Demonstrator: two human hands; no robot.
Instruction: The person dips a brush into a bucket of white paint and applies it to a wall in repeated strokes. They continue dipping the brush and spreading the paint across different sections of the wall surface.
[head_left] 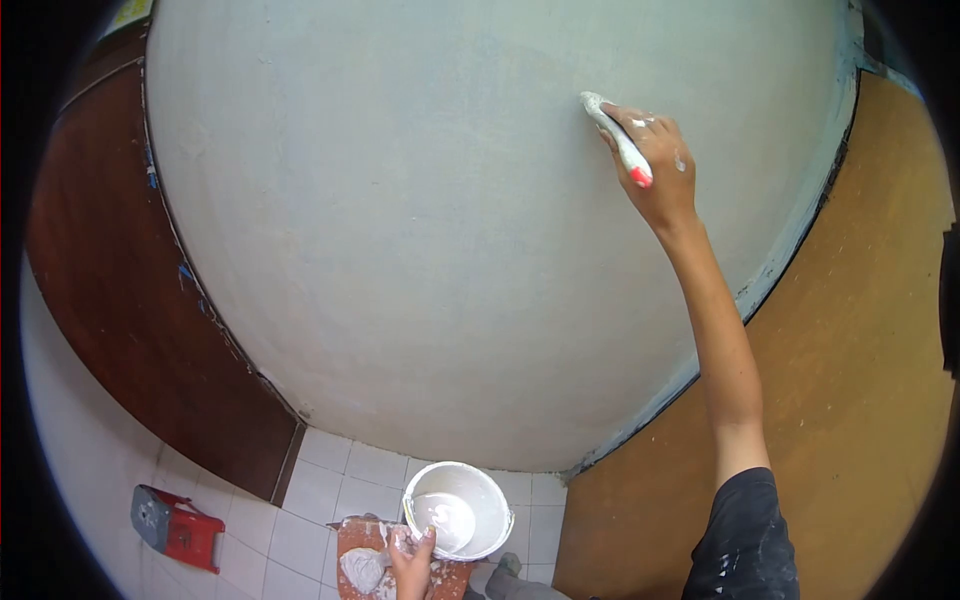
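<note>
Black short sleeve (745,540) on right arm, speckled with white paint flecks. Right forearm bare. Right hand (655,165): white paint spots on knuckles. Left hand (412,565): white paint smeared over fingers.

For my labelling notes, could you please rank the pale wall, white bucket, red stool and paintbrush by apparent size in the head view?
1. Pale plastered wall
2. White round plastic bucket
3. Red plastic stool, only slightly smaller than the bucket
4. White paint-coated brush with red handle tip

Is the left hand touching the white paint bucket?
Touching. The head view shows the left hand with fingers closed over the rim of the paint bucket. The right hand holds a paintbrush.
</note>
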